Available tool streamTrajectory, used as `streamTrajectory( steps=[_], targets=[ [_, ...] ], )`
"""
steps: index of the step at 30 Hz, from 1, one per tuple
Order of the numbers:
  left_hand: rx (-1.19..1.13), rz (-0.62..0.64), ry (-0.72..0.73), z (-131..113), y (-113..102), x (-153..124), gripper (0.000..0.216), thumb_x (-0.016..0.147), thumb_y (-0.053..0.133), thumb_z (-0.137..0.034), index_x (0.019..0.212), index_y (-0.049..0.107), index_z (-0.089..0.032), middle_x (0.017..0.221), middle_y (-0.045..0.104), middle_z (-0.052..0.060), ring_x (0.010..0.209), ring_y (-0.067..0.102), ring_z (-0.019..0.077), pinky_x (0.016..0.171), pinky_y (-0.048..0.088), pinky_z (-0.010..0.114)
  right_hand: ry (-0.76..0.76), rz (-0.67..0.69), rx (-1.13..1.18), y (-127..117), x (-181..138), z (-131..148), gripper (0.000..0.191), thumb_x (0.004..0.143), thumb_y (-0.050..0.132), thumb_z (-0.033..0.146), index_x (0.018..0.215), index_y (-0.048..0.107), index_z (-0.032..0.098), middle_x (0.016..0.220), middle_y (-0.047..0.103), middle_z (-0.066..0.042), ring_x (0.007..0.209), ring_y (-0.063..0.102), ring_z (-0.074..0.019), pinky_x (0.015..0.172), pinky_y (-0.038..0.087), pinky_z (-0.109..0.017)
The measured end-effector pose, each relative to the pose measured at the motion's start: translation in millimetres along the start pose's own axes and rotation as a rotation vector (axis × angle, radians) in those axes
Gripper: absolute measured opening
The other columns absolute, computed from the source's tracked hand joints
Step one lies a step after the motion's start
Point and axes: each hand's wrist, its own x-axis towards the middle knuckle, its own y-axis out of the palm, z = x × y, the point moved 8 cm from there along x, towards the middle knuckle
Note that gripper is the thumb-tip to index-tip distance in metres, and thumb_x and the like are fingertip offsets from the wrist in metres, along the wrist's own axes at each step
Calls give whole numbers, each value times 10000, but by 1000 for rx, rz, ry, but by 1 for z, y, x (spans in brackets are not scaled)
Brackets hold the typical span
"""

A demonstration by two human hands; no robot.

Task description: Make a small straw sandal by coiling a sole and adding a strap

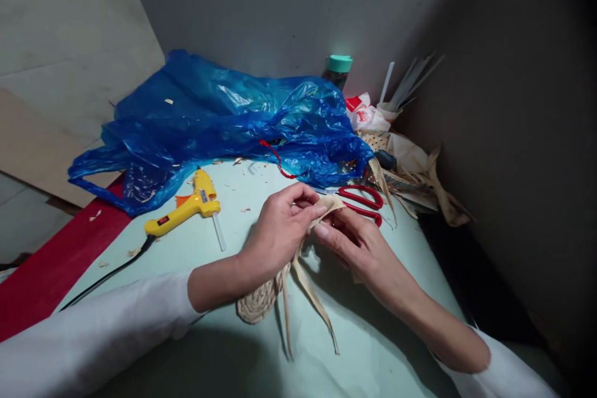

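Over the middle of the pale green table, my left hand [284,227] pinches a tan strip of dried husk [330,204]. My right hand [357,239] grips the same strip from the other side, thumb and fingers closed on it. Two thin strands [311,298] hang below my hands onto the table. Under my left wrist lies a woven coil [259,301] of braided husk, partly hidden by that hand and forearm. Just beyond my right hand are scissors with red handles [361,198], their blades partly covered.
A yellow glue gun [184,208] with a clear stick lies left, its black cord running to the front. A crumpled blue plastic bag [224,118] spreads across the back. Behind stand a green-lidded jar [339,65] and a cup of glue sticks [390,111]. Husk scraps [448,199] pile at right.
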Motion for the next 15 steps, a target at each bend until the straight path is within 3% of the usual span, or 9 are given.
streamTrajectory(
  steps=[7, 15],
  targets=[
    [457, -59, 242, -30, -3, -8, 71, 829, 570, -133, 804, 562, -200, 761, 578, -33, 705, 530, 110, 660, 408, 247, 55, -61, 80, -4, 0, -9, 476, 917, 536, 578, 657, 450, 188, 562, 325, 58, 465, 276, -76, 402, 207, -222],
    [486, 63, 194, -35, -7, 3, 138, 902, 495, -221, 804, 586, -184, 774, 590, -7, 728, 505, 133, 692, 389, 270, 24, -59, 14, -9, 1, -7, 492, 932, 521, 546, 593, 499, 191, 548, 399, 20, 476, 320, -104, 413, 222, -247]
  ],
)
